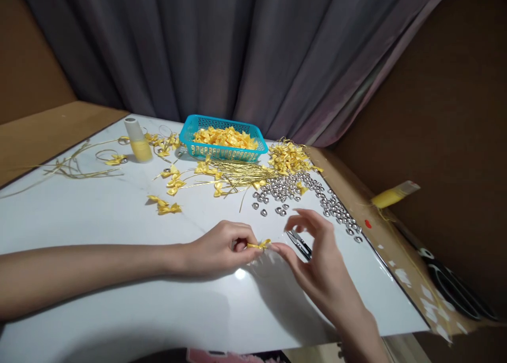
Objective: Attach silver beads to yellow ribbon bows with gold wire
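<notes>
A small yellow ribbon bow [260,244] is pinched between the thumb and fingers of my left hand [225,248], just above the white tabletop [130,299]. My right hand [317,252] is beside it, its thumb tip at the bow's right end and its fingers spread apart and curved above. Whether the right thumb touches the bow I cannot make out. Behind the right hand, partly hidden by it, lies a pair of small thread snips [299,244] with dark blades.
A blue basket [224,154] of yellow bows stands at the back. Near it are gold cords [241,175], a pile of corded bows [289,157], silver rings [283,188] and a yellow bottle [138,141]. Black-handled scissors [451,284] lie off the right edge.
</notes>
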`<state>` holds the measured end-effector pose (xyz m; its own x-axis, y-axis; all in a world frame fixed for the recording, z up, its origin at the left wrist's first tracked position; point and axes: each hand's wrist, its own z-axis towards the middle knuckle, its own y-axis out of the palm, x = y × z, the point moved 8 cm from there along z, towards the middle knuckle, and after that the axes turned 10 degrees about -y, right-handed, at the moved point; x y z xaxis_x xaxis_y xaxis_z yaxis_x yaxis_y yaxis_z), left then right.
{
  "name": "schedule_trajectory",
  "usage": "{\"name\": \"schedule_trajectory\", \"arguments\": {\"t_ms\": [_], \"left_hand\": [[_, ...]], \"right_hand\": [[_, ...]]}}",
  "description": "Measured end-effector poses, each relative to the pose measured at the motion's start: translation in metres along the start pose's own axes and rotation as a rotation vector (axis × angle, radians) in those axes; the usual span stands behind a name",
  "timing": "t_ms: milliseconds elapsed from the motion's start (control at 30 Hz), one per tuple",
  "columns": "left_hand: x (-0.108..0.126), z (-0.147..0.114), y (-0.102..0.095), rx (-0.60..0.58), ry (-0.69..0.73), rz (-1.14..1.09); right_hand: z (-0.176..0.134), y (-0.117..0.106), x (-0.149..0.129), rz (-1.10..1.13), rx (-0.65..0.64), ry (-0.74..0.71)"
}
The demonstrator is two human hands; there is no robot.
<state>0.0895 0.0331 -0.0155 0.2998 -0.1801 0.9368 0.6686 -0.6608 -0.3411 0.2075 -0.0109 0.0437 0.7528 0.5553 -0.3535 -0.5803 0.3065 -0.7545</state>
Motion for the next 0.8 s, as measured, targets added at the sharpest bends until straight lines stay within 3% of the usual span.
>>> {"name": "schedule_trajectory", "arguments": {"t_ms": [133,333,533,667,800], "left_hand": [[-0.007,0.002,0.006,-0.088,-0.02,-0.039],[-0.012,0.003,0.008,-0.139,-0.064,-0.118],[-0.012,0.003,0.01,-0.162,-0.081,-0.14],[-0.015,0.003,0.013,-0.192,-0.135,-0.206],[-0.013,0.0,0.013,-0.171,-0.113,-0.126]], "right_hand": [[0.02,0.033,-0.012,0.195,-0.423,-0.189],[0.031,0.051,-0.02,0.356,-0.651,-0.263],[0.026,0.061,-0.015,0.627,-0.63,-0.161],[0.026,0.063,-0.014,0.59,-0.552,-0.164],[0.035,0.053,-0.001,0.514,-0.414,-0.092]]}}
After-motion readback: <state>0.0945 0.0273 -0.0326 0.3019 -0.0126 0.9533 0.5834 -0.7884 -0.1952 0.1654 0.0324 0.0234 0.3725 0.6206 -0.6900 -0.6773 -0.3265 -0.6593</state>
